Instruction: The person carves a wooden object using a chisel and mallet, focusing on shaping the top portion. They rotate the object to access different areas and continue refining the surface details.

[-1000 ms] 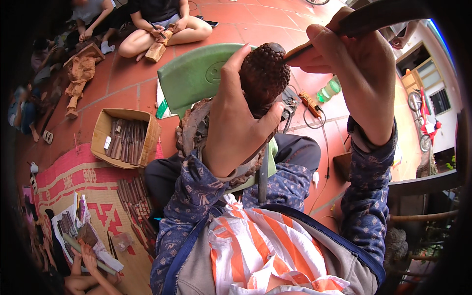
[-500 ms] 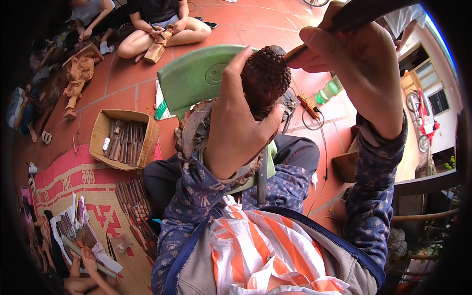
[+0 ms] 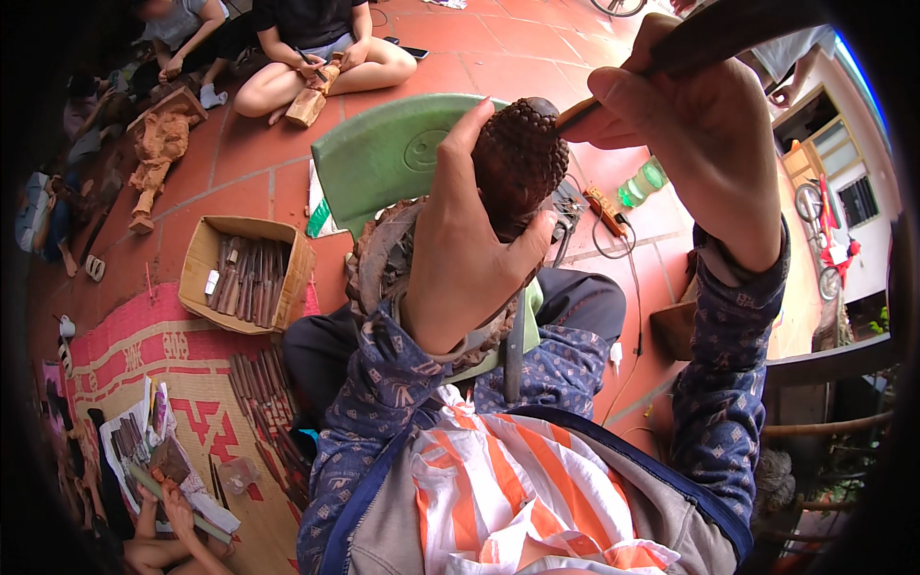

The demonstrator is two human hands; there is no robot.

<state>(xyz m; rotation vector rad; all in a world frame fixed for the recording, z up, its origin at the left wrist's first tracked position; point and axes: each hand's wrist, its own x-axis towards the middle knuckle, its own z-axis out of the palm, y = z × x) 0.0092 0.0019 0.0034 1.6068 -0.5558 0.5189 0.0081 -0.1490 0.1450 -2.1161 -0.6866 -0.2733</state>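
Observation:
My left hand (image 3: 470, 244) is wrapped round a dark brown carved head (image 3: 520, 158) with rows of knobbly curls, thumb on one side and fingers on the other. The head is upright, with a small smooth knob on top. In my right hand (image 3: 704, 125) is a long dark-handled tool (image 3: 724, 34), pinched between thumb and fingers. Its narrow brown tip meets the right side of the curls near the top; its exact kind is unclear. Below my left wrist, partly hidden, is a dark carved piece with a ridged rim (image 3: 379, 259). A dark bar (image 3: 513, 369) stands in front of my lap.
A green plastic chair (image 3: 374, 153) stands just beyond the head. A cardboard box (image 3: 292, 278) of wooden-handled tools is at left, with more tools (image 3: 264, 393) on a patterned mat (image 3: 144, 335). A power strip (image 3: 604, 206) and green bottle (image 3: 644, 182) lie at right. Other people sit carving.
The whole view has shifted slightly. My right hand has come a little nearer, and the tool tip is still at the curls. My left hand keeps its hold.

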